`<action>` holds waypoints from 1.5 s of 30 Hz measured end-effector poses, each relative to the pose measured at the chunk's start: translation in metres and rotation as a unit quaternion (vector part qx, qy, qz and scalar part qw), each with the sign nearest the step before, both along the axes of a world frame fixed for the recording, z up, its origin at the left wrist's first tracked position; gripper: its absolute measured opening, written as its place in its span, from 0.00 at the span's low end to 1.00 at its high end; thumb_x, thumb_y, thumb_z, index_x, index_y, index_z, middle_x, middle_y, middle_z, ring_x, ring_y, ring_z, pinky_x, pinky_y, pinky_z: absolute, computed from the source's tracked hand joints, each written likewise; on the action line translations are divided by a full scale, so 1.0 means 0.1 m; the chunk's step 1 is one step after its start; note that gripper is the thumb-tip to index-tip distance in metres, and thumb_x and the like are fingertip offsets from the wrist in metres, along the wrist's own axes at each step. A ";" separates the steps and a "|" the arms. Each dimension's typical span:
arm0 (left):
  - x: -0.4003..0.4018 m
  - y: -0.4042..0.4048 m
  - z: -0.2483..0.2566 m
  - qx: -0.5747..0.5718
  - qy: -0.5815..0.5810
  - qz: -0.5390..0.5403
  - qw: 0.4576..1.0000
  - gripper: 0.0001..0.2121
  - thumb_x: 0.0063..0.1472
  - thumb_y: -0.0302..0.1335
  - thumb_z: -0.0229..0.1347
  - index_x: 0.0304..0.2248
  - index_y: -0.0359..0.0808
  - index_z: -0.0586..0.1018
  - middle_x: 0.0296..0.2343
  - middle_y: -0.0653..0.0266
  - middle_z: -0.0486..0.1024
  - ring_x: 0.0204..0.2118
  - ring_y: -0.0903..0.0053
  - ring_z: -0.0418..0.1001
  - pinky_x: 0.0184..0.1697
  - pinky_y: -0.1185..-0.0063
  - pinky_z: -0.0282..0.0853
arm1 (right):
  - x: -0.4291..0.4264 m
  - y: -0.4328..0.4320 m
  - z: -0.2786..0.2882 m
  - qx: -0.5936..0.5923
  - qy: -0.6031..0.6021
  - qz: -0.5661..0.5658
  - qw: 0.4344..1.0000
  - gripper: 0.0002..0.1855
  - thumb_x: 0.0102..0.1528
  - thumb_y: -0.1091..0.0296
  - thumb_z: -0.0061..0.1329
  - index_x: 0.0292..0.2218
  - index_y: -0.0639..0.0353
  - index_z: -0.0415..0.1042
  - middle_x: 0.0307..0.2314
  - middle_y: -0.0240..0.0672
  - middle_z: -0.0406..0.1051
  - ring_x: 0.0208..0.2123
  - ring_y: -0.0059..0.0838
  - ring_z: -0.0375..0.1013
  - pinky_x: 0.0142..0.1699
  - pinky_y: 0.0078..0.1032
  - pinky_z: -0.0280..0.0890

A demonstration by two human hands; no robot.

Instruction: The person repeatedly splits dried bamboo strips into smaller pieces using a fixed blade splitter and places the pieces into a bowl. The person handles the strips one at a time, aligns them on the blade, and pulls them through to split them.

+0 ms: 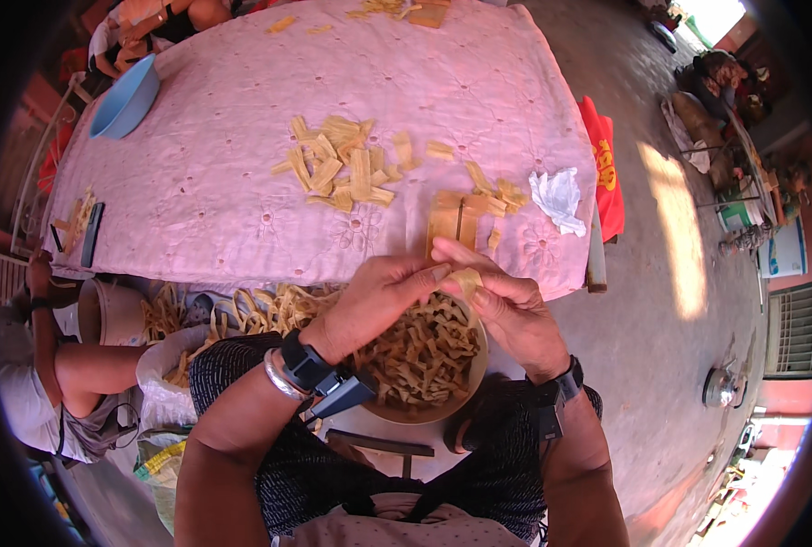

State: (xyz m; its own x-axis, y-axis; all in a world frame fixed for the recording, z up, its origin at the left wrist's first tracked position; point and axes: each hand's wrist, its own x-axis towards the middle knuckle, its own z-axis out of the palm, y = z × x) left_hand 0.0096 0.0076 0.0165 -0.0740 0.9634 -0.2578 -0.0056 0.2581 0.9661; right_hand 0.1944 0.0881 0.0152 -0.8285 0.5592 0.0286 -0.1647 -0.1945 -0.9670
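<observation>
Both my hands meet above a round basin full of folded, tan dried strips. A pale yellow, thin strip is pinched between the fingers of my right hand. The thumb and fingers of my left hand touch or hold the strip's other side; the fingers partly hide it. Just beyond my fingertips, a small wooden block with a dark slot lies on the pink quilted cloth. Flat yellowish pieces form a loose pile farther up the cloth, with a smaller group right of the block.
A crumpled white paper or cloth lies near the table's right edge. At its far left is a blue basin. Long strips fill containers at my left. Another person sits at left, others at the far left corner. A metal kettle stands on the floor.
</observation>
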 end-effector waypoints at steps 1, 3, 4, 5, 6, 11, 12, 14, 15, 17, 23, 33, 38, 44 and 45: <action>0.06 -0.01 0.01 -0.024 -0.016 0.007 1.000 0.18 0.63 0.39 0.50 0.21 0.34 0.74 0.15 0.75 0.64 0.20 0.86 0.60 0.24 0.84 0.56 | -0.03 0.00 0.00 0.001 0.022 -0.001 1.000 0.14 0.59 0.72 0.44 0.46 0.63 0.73 0.58 0.43 0.54 0.57 0.31 0.60 0.59 0.27 0.56; 0.05 -0.04 -0.10 -0.066 -0.103 -0.059 0.991 0.21 0.66 0.45 0.42 0.25 0.35 0.73 0.18 0.72 0.66 0.19 0.88 0.57 0.22 0.86 0.53 | -0.08 -0.04 -0.03 0.033 0.016 -0.011 0.999 0.15 0.59 0.72 0.44 0.47 0.62 0.72 0.60 0.43 0.50 0.59 0.32 0.55 0.60 0.27 0.53; 0.08 -0.05 -0.14 -0.082 -0.158 -0.066 0.982 0.21 0.67 0.44 0.40 0.27 0.35 0.72 0.20 0.71 0.66 0.19 0.88 0.57 0.21 0.87 0.52 | -0.10 -0.04 -0.03 0.067 0.007 -0.013 0.998 0.15 0.60 0.72 0.43 0.48 0.62 0.71 0.60 0.43 0.50 0.60 0.32 0.55 0.60 0.27 0.53; 0.10 -0.07 -0.18 -0.097 -0.212 -0.074 0.970 0.21 0.68 0.44 0.38 0.30 0.35 0.71 0.21 0.71 0.66 0.19 0.89 0.56 0.21 0.87 0.52 | -0.11 -0.06 -0.03 0.102 -0.002 -0.016 0.995 0.15 0.60 0.73 0.43 0.48 0.62 0.71 0.60 0.43 0.49 0.60 0.32 0.55 0.59 0.27 0.54; 0.09 -0.08 -0.20 -0.096 -0.275 -0.093 0.952 0.18 0.68 0.41 0.38 0.32 0.35 0.71 0.23 0.70 0.68 0.20 0.89 0.57 0.21 0.87 0.52 | -0.11 -0.06 -0.03 0.155 -0.015 -0.018 0.988 0.16 0.60 0.75 0.42 0.49 0.63 0.70 0.60 0.42 0.49 0.58 0.31 0.57 0.57 0.27 0.56; 0.05 -0.03 -0.22 -0.106 -0.456 -0.021 0.883 0.10 0.65 0.32 0.45 0.34 0.34 0.74 0.23 0.69 0.69 0.19 0.89 0.59 0.19 0.89 0.52 | -0.14 -0.09 -0.09 0.278 -0.016 -0.030 0.960 0.18 0.58 0.77 0.43 0.51 0.60 0.69 0.58 0.44 0.54 0.59 0.39 0.56 0.59 0.30 0.53; 0.05 -0.03 -0.22 -0.097 -0.478 0.003 0.873 0.09 0.64 0.30 0.46 0.35 0.34 0.74 0.23 0.69 0.70 0.18 0.89 0.59 0.19 0.89 0.52 | -0.16 -0.09 -0.07 0.327 -0.015 -0.048 0.944 0.18 0.58 0.77 0.43 0.51 0.60 0.69 0.57 0.45 0.57 0.59 0.39 0.58 0.59 0.30 0.54; -0.01 -0.03 -0.15 -0.074 -0.421 0.062 0.902 0.08 0.62 0.28 0.48 0.34 0.33 0.75 0.22 0.69 0.70 0.17 0.89 0.58 0.19 0.90 0.52 | -0.21 -0.07 -0.04 0.423 -0.011 -0.085 0.902 0.19 0.58 0.78 0.44 0.51 0.60 0.68 0.54 0.46 0.62 0.57 0.40 0.61 0.57 0.29 0.56; -0.03 0.00 -0.12 -0.061 -0.393 0.088 0.913 0.07 0.62 0.27 0.49 0.34 0.33 0.75 0.22 0.69 0.71 0.17 0.89 0.58 0.19 0.90 0.52 | -0.19 -0.08 -0.03 0.392 -0.029 -0.108 0.913 0.18 0.59 0.78 0.42 0.51 0.62 0.68 0.51 0.44 0.64 0.53 0.36 0.64 0.54 0.27 0.59; -0.04 0.04 -0.11 0.000 -0.305 0.112 0.946 0.07 0.61 0.26 0.50 0.33 0.31 0.76 0.22 0.68 0.73 0.17 0.91 0.58 0.19 0.91 0.52 | -0.16 -0.10 -0.04 0.326 -0.064 -0.155 0.930 0.16 0.60 0.77 0.39 0.50 0.67 0.68 0.45 0.41 0.70 0.46 0.27 0.70 0.49 0.22 0.65; 0.09 0.02 -0.21 0.163 -0.032 0.080 0.983 0.07 0.62 0.22 0.50 0.37 0.27 0.76 0.25 0.68 0.73 0.23 0.86 0.67 0.28 0.86 0.64 | -0.12 0.04 -0.13 0.060 -0.061 -0.138 0.987 0.12 0.60 0.76 0.43 0.45 0.67 0.71 0.24 0.34 0.73 0.25 0.17 0.71 0.30 0.15 0.68; -0.07 0.04 -0.18 0.067 0.104 -0.015 0.992 0.02 0.57 0.20 0.55 0.28 0.30 0.76 0.23 0.74 0.71 0.28 0.89 0.65 0.29 0.86 0.62 | -0.09 0.04 -0.10 0.074 -0.223 -0.062 0.970 0.03 0.55 0.78 0.49 0.30 0.65 0.75 0.17 0.24 0.68 0.20 0.10 0.66 0.24 0.12 0.61; -0.04 0.02 -0.16 -0.007 -0.052 -0.006 0.999 0.05 0.58 0.26 0.55 0.29 0.32 0.77 0.23 0.77 0.69 0.28 0.93 0.63 0.30 0.89 0.60 | -0.12 0.02 -0.18 0.192 -0.183 -0.100 0.959 0.01 0.52 0.78 0.51 0.27 0.65 0.72 0.16 0.25 0.67 0.20 0.08 0.62 0.24 0.13 0.60; -0.04 0.05 -0.06 -0.032 -0.145 0.023 0.989 0.06 0.59 0.26 0.53 0.28 0.31 0.77 0.22 0.73 0.73 0.24 0.93 0.63 0.28 0.90 0.58 | -0.02 0.04 -0.10 0.164 -0.138 -0.183 0.959 0.02 0.53 0.79 0.51 0.28 0.65 0.70 0.16 0.24 0.67 0.19 0.07 0.62 0.24 0.12 0.58; -0.04 0.05 -0.05 -0.033 -0.166 0.033 0.985 0.06 0.59 0.25 0.53 0.28 0.31 0.77 0.22 0.71 0.73 0.23 0.93 0.63 0.27 0.90 0.58 | 0.01 0.06 -0.02 0.129 -0.136 -0.197 0.962 0.02 0.53 0.79 0.50 0.28 0.65 0.70 0.16 0.24 0.66 0.19 0.08 0.62 0.23 0.11 0.57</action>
State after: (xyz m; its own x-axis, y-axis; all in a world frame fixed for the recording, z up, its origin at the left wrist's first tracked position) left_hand 0.0057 0.0121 0.0111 -0.0363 0.9397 -0.3400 -0.3364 0.3089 0.8896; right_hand 0.1952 0.0942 0.0133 -0.5500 0.8349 0.0212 0.0886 0.0836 -0.9926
